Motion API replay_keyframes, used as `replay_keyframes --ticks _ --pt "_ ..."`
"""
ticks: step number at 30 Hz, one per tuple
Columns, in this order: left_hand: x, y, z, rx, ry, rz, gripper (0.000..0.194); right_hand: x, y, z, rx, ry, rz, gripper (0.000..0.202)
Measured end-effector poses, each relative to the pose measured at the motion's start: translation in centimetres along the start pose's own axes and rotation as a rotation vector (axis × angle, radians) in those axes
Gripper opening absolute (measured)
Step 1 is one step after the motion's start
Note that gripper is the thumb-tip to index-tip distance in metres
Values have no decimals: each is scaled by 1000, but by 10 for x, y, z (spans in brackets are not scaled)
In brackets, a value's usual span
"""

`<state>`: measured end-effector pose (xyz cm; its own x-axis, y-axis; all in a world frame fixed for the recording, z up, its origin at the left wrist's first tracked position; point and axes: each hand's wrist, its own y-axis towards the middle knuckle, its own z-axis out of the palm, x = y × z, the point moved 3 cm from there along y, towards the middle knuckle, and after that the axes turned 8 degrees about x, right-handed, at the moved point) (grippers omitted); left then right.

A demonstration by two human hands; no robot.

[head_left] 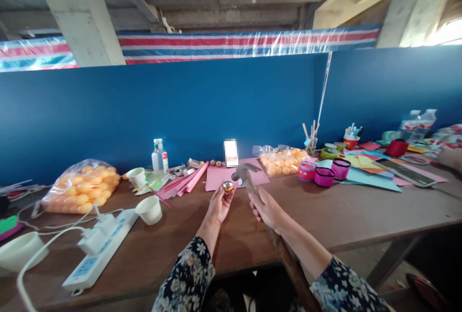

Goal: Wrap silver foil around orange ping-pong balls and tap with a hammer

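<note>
My left hand [219, 204] holds a small shiny metallic ball [227, 186] in its fingertips, above the brown table. Its surface looks gold and silver; finer detail is too small to tell. In my right hand [266, 207] is a claw hammer [249, 177], gripped on the handle a little below the head. The head is raised just right of the ball and apart from it, while the long wooden handle slants down toward my lap. Behind both hands lie pink paper sheets [216, 178] on the table.
Bags of orange balls stand left [84, 189] and right [283, 162]. At the left are a power strip [103, 249], a white cup [149, 210] and a glass bottle [159, 158]. Tape rolls [324, 176] and a phone [404, 172] lie right. A blue partition [216, 105] borders the back. Another person's hand [451, 157] shows far right.
</note>
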<state>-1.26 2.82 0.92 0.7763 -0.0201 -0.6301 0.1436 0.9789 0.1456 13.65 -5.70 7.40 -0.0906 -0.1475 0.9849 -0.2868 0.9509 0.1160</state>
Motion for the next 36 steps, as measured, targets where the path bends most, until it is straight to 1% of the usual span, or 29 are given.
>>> replay_keyframes --ticks 3,7,9,11,14,18,23,27,31,36 --pt "0 0 1 -2 -3 -9 23 -3 1 1 -14 1 9 23" --pt "1 -1 2 34 25 -15 22 -11 3 4 3 -37 48 23" --pt "2 -1 1 20 36 -27 18 -13 3 4 5 -32 55 23" --pt "3 -1 -2 -11 38 -44 14 -12 2 4 -6 -7 32 23" --pt "4 0 -4 -17 39 -63 14 -11 1 5 -13 12 6 23" --pt "6 1 -5 -29 58 -104 11 -14 1 6 2 -39 46 24" --pt "3 2 -4 -41 5 -37 22 -12 3 3 -8 -36 -3 24" --pt "3 2 -3 -33 -19 -73 24 -13 2 2 3 -63 7 24" --pt "2 1 -2 5 17 -36 29 -16 1 3 3 -78 16 24" --pt "2 -2 2 63 34 3 30 -15 1 6 7 -87 8 21"
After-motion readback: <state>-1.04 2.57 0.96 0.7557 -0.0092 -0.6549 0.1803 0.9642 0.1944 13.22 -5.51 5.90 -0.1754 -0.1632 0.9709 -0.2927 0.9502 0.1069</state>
